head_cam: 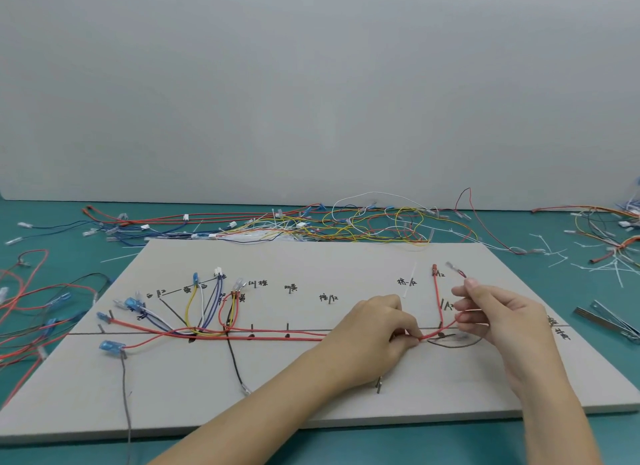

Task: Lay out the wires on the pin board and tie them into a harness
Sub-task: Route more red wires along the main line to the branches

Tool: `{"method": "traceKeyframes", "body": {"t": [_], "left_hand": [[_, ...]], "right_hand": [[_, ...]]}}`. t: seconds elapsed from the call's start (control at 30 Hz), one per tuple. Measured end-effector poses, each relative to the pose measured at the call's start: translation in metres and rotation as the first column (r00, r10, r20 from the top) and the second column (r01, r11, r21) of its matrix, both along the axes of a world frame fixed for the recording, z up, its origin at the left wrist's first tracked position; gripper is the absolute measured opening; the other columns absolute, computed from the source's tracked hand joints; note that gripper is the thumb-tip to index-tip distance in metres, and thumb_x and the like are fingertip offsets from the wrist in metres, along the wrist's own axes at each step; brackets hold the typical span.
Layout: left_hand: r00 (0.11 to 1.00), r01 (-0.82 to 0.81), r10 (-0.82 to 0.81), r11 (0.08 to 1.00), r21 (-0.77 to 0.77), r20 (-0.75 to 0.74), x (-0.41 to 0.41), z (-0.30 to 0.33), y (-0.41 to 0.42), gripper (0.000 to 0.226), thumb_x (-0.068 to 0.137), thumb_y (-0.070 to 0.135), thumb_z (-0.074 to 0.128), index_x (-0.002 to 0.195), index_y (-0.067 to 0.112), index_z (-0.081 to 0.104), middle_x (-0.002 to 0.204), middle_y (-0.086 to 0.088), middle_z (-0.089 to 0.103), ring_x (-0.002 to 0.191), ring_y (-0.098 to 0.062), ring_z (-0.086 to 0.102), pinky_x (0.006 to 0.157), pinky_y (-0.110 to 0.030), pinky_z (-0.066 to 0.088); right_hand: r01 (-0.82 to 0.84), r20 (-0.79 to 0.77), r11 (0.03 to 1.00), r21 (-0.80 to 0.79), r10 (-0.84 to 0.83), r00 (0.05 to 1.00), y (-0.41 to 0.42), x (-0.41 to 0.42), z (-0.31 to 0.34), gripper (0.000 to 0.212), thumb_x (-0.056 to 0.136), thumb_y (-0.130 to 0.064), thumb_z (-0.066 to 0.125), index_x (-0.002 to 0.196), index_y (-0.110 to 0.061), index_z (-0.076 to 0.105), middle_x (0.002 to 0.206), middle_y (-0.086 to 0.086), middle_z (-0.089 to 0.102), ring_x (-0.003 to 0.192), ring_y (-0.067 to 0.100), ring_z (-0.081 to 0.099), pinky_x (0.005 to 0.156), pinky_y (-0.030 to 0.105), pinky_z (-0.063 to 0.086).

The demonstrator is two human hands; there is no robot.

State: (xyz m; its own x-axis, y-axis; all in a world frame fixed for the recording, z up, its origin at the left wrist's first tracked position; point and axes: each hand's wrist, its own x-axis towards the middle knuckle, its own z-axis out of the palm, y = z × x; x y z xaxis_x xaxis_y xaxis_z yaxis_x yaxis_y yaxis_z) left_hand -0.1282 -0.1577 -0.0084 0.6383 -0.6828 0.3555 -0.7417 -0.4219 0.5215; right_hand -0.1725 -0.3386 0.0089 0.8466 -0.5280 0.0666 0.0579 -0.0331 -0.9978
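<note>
On pin board (311,388), hands (377,326) w/ red wire (221,338)

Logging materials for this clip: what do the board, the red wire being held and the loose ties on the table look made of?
Board: looks like matte grey fibreboard or dense card; flat, dull, with ink markings and pins standing in it. Red wire: smooth, probably plastic insulation; it bends easily and the core is hidden. Loose ties: thin, whitish, translucent strips, likely nylon.

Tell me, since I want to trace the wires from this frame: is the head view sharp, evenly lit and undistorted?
Head view: lighting is soft and even, without glare; the pin board edges splay from wide-angle distortion; the red wire reads clearly; both hands, left and right, look slightly soft.
</note>
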Motion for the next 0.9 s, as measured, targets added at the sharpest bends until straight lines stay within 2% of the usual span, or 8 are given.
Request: {"method": "traceKeyframes", "body": {"t": [0.13,0.27,0.33,0.47,0.6,0.77,0.9], "left_hand": [[1.000,-0.007,0.007,1.000,0.024,-0.006,0.000,0.000,0.000,0.018,0.093,0.023,0.061,0.104,0.019,0.074,0.083,0.005,0.045,0.086,-0.019,0.050,0.079,-0.032,0.040],[0.999,-0.043,0.044,0.998,0.052,-0.016,0.000,0.000,-0.001,0.018,0.091,0.024,0.059,0.101,0.021,0.074,0.084,0.005,0.049,0.090,-0.019,0.051,0.084,-0.034,0.038],[0.998,-0.059,0.061,0.996,0.073,-0.029,-0.001,0.001,-0.002,0.020,0.090,0.023,0.056,0.100,0.022,0.074,0.084,0.006,0.048,0.091,-0.018,0.050,0.084,-0.033,0.034],[0.993,-0.086,0.094,0.990,0.111,-0.071,0.001,0.004,-0.002,0.022,0.090,0.023,0.054,0.102,0.026,0.073,0.084,0.009,0.045,0.094,-0.017,0.046,0.085,-0.033,0.028],[0.991,-0.104,0.113,0.986,0.134,-0.067,0.004,0.004,-0.004,0.025,0.093,0.025,0.053,0.106,0.031,0.073,0.095,0.005,0.055,0.101,-0.019,0.046,0.089,-0.035,0.028],[0.996,-0.072,0.079,0.990,0.123,-0.051,0.001,-0.001,-0.003,0.031,0.096,0.021,0.049,0.117,0.034,0.070,0.096,0.006,0.052,0.099,-0.017,0.045,0.090,-0.036,0.028],[0.996,-0.060,0.071,0.979,0.197,-0.050,0.001,0.003,-0.005,0.039,0.098,0.018,0.043,0.125,0.037,0.064,0.093,0.008,0.042,0.100,-0.019,0.042,0.089,-0.037,0.027]], "right_hand": [[0.035,-0.054,0.995,-0.095,-0.040,0.998,0.000,0.001,-0.001,0.024,0.092,-0.021,0.063,0.080,-0.004,0.074,0.053,0.007,0.054,0.040,0.008,0.051,0.045,0.020,0.052],[0.080,-0.093,0.995,-0.065,-0.086,0.992,0.000,0.003,-0.001,0.025,0.095,-0.014,0.059,0.080,0.003,0.069,0.057,0.014,0.057,0.034,0.012,0.054,0.036,0.017,0.045],[0.093,-0.114,0.996,-0.016,-0.094,0.989,0.002,0.005,0.000,0.024,0.095,-0.011,0.058,0.078,0.004,0.067,0.054,0.014,0.062,0.035,0.011,0.058,0.034,0.015,0.042],[0.099,-0.112,0.983,0.157,-0.082,0.990,0.007,0.010,0.003,0.017,0.093,-0.005,0.058,0.080,0.005,0.063,0.052,0.009,0.067,0.045,0.013,0.066,0.038,0.016,0.047],[0.113,-0.105,0.954,0.279,-0.086,0.991,0.011,0.014,0.003,0.008,0.089,0.001,0.060,0.084,0.007,0.062,0.055,0.012,0.068,0.048,0.016,0.068,0.040,0.017,0.049],[0.185,-0.124,0.963,0.197,-0.163,0.979,0.009,0.011,0.002,0.017,0.088,-0.005,0.061,0.075,0.005,0.062,0.051,0.011,0.067,0.043,0.017,0.066,0.036,0.018,0.047],[0.217,-0.142,0.962,0.168,-0.194,0.971,0.008,0.012,0.002,0.015,0.085,-0.002,0.058,0.073,0.007,0.062,0.053,0.013,0.067,0.044,0.020,0.067,0.035,0.019,0.047]]}}
